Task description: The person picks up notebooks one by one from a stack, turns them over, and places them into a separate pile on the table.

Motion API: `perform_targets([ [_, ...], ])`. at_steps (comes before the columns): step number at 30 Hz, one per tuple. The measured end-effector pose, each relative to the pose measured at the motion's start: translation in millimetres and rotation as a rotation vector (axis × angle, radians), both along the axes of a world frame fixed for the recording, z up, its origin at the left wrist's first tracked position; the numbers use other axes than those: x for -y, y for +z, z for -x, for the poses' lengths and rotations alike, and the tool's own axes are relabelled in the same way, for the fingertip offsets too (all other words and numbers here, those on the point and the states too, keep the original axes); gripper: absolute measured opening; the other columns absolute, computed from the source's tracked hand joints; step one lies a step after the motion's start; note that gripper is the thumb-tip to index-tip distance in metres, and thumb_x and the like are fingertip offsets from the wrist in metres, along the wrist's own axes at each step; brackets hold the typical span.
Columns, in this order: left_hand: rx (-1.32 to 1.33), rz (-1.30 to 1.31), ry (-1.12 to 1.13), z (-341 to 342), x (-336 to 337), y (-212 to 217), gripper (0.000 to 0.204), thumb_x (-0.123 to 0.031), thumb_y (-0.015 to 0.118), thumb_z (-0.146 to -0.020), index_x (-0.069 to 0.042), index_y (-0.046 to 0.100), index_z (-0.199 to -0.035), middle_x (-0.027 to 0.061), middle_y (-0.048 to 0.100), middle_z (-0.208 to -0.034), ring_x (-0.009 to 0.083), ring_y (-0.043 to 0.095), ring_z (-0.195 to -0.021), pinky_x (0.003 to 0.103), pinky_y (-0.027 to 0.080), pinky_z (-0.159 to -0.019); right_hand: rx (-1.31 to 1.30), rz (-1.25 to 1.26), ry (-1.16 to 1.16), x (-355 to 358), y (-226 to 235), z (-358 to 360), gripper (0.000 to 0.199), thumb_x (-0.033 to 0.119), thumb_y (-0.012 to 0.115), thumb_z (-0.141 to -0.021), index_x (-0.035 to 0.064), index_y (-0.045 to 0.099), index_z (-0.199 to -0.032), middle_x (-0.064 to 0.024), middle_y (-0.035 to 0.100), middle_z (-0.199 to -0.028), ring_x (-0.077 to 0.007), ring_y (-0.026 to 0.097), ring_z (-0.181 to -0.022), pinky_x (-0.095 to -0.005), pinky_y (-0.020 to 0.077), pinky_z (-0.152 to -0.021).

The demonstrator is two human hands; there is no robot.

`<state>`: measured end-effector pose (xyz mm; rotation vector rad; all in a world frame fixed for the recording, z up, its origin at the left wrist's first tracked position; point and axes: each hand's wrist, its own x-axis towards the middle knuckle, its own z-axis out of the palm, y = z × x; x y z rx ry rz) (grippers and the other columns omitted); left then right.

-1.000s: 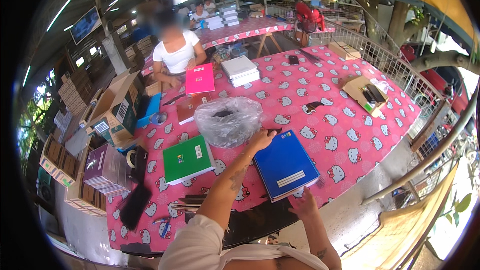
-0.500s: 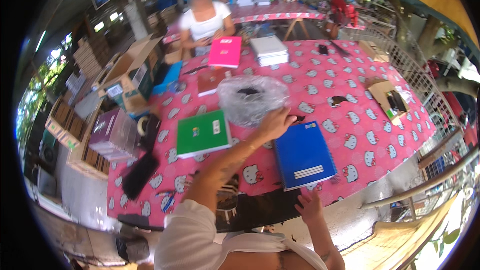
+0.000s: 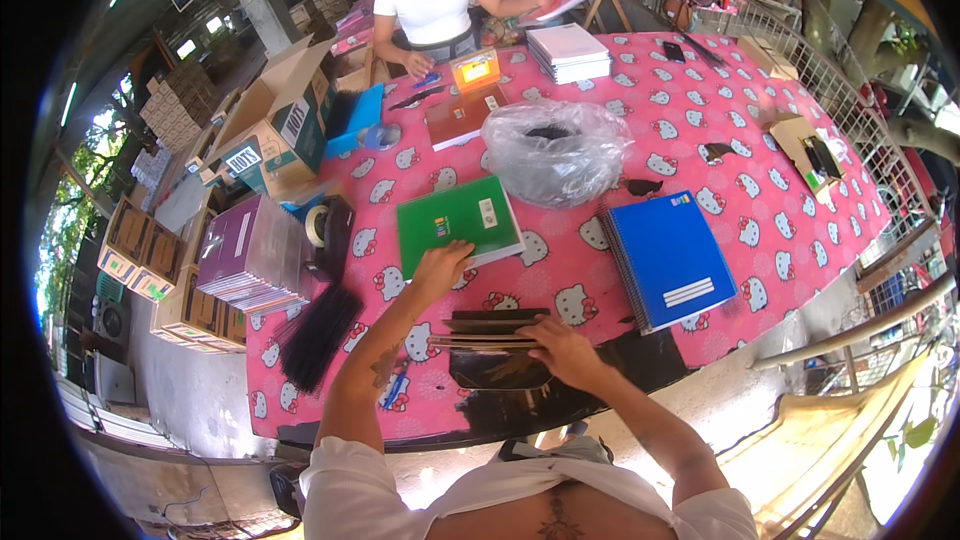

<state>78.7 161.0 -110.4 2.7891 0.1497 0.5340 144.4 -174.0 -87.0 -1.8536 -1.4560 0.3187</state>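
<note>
My left hand (image 3: pixel 443 268) lies on the near edge of a thick green notebook (image 3: pixel 445 215), its fingers resting on the cover. My right hand (image 3: pixel 568 348) is at a low slotted stand of dark and wooden strips (image 3: pixel 485 335) at the table's front edge. Its fingers are apart and touch the strips' right end. Right of the stand lies a blue spiral-bound notebook (image 3: pixel 672 260), nearest to my right arm. Behind the green notebook sits a clear plastic bag (image 3: pixel 560 165) with something dark inside.
On the left stand a stack of purple notebooks (image 3: pixel 250 250), black bristle-like strands (image 3: pixel 320 340), a tape dispenser (image 3: pixel 322 230) and an open carton (image 3: pixel 275 130). A co-worker (image 3: pixel 430 0) stands across the pink table beside a brown notebook (image 3: pixel 465 118) and a white stack (image 3: pixel 568 52).
My left hand has moved from beside the plastic bag onto the green notebook. My right hand has gone left from the blue notebook to the stand. The co-worker's pink notebook has left its spot.
</note>
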Motion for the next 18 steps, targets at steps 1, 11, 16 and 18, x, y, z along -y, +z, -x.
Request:
perform_targets([
  [1, -0.003, 0.009, -0.012, -1.1, -0.7, 5.3, 0.033, -0.023, 0.07, -0.093, -0.004, 0.07, -0.119, 0.0217, 0.07, -0.119, 0.0368, 0.069, -0.106, 0.043, 0.056, -0.09, -0.012, 0.066, 0.03, 2.4, 2.3, -5.0, 0.05, 0.023, 0.073, -0.088, 0.0123, 0.058, -0.135, -0.0149, 0.062, -0.125, -0.0369, 0.056, -0.125, -0.0451, 0.0499, -0.1],
  [11, -0.023, 0.126, -0.082, 14.7, 29.0, 55.0, 0.024, -0.017, 0.061, -0.097, -0.006, 0.068, -0.116, 0.022, 0.07, -0.095, 0.0412, 0.069, -0.083, 0.049, 0.054, -0.074, -1.783, -0.135, -0.184, -72.3, 22.0, -90.9, 0.07, 0.041, 0.071, -0.092, 0.0046, 0.047, -0.146, -0.0181, 0.06, -0.133, -0.0301, 0.058, -0.124, -0.049, 0.0507, -0.101],
  [16, -0.047, 0.008, -0.23, 67.8, 59.5, 72.8, 0.031, -0.019, 0.063, -0.098, -0.009, 0.063, -0.128, 0.0187, 0.067, -0.121, 0.0385, 0.067, -0.103, 0.044, 0.055, -0.086, -1.43, -0.074, -0.127, -86.6, 4.5, -66.8, 0.048, 0.014, 0.069, -0.095, 0.0043, 0.051, -0.139, -0.0123, 0.062, -0.129, -0.0285, 0.062, -0.118, -0.0495, 0.055, -0.096],
  [18, 0.36, -0.038, 0.015, 82.8, 46.4, 79.2, 0.034, -0.019, 0.067, -0.096, -0.006, 0.063, -0.128, 0.0148, 0.061, -0.135, 0.0309, 0.062, -0.118, 0.04, 0.052, -0.097, -1.414, -0.048, -0.079, -84.8, 27.3, -57.2, 0.045, 0.003, 0.066, -0.094, 0.0039, 0.053, -0.137, -0.0093, 0.063, -0.129, -0.0213, 0.063, -0.115, -0.0411, 0.0539, -0.097],
])
